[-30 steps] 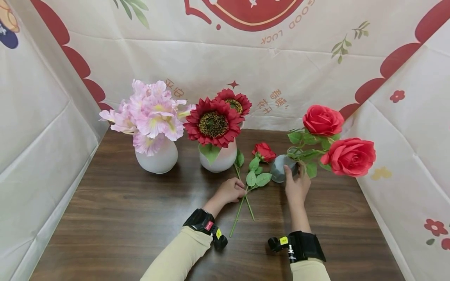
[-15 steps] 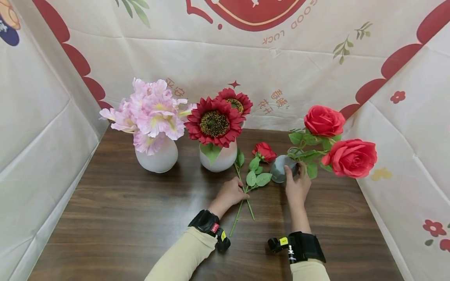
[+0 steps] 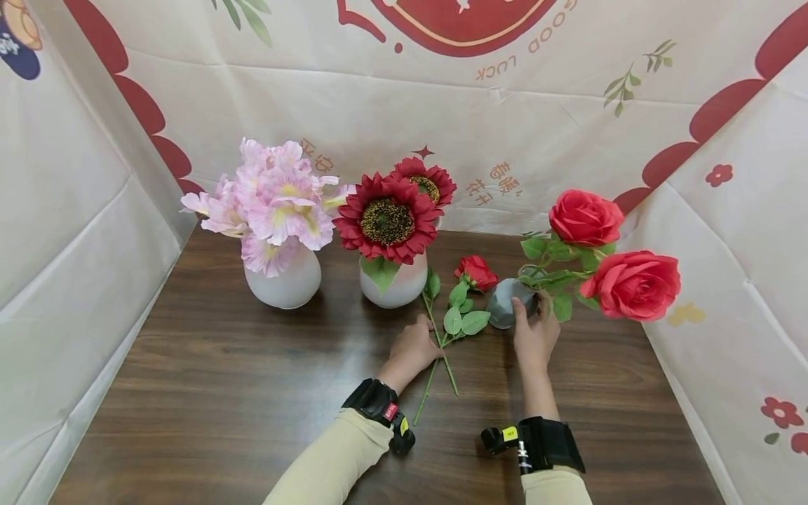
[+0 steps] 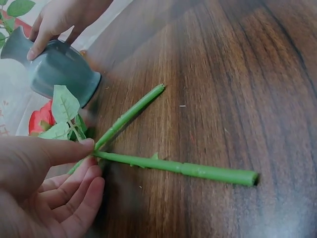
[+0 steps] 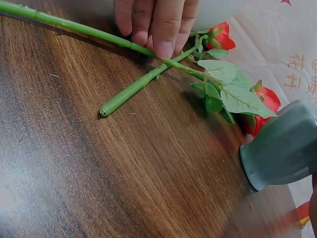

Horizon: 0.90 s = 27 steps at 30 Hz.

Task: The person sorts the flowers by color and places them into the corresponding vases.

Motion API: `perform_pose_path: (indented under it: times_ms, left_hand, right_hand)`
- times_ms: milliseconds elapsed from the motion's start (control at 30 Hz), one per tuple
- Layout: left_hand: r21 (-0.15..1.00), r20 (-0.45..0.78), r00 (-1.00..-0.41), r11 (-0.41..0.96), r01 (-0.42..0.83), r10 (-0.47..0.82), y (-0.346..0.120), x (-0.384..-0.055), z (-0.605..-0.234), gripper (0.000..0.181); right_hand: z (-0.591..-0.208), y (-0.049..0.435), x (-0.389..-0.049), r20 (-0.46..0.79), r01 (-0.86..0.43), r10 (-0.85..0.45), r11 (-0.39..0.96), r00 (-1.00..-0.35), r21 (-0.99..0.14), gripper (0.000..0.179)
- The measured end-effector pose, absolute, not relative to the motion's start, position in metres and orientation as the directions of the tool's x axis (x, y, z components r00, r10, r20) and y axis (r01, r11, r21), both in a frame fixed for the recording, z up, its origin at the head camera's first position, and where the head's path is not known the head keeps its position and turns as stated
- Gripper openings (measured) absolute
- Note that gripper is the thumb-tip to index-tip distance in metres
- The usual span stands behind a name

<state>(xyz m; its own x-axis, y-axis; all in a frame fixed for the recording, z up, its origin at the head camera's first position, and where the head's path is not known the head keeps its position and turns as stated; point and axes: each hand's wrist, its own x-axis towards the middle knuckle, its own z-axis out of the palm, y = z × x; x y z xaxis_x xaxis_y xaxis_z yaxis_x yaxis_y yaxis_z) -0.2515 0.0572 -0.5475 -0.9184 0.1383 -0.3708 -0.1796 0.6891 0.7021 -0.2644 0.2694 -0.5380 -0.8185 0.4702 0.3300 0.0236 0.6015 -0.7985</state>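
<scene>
Two cut red roses cross their green stems on the table. One bloom shows in the head view; the other bloom appears in the right wrist view. At the crossing, my left hand pinches a rose stem between thumb and fingers. My right hand grips a blue-grey vase, which tilts to the right. Out of its mouth lean two large red roses, a front one and a back one, with green leaves.
Left of the hands stand a white vase of pink flowers and another white vase with dark red sunflowers. Printed cloth walls the wooden table at the back and sides.
My left hand has shifted slightly right along the crossed stems, its fingers now close around one. My right hand keeps its grip on the tilted vase, without visible movement.
</scene>
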Motion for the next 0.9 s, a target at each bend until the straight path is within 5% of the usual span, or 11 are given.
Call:
perform_pose_path:
  times_ms: [267, 600, 900]
  left_hand:
    - [0.721, -0.367, -0.918, 0.67, -0.179, 0.149, 0.057, -0.251, -0.548, 0.044]
    - [0.806, -0.302, -0.922, 0.582, -0.11, 0.243, 0.05, -0.258, -0.534, 0.017]
    - [0.862, -0.283, -0.915, 0.494, -0.112, 0.286, 0.047, -0.258, -0.515, 0.018]
  right_hand:
    - [-0.538, 0.269, -0.265, 0.337, 0.018, 0.472, 0.601, -0.815, -0.799, 0.043]
    - [-0.539, 0.27, -0.266, 0.337, 0.027, 0.48, 0.604, -0.81, -0.797, 0.043]
    - [-0.539, 0.27, -0.266, 0.341, 0.033, 0.48, 0.616, -0.809, -0.787, 0.045]
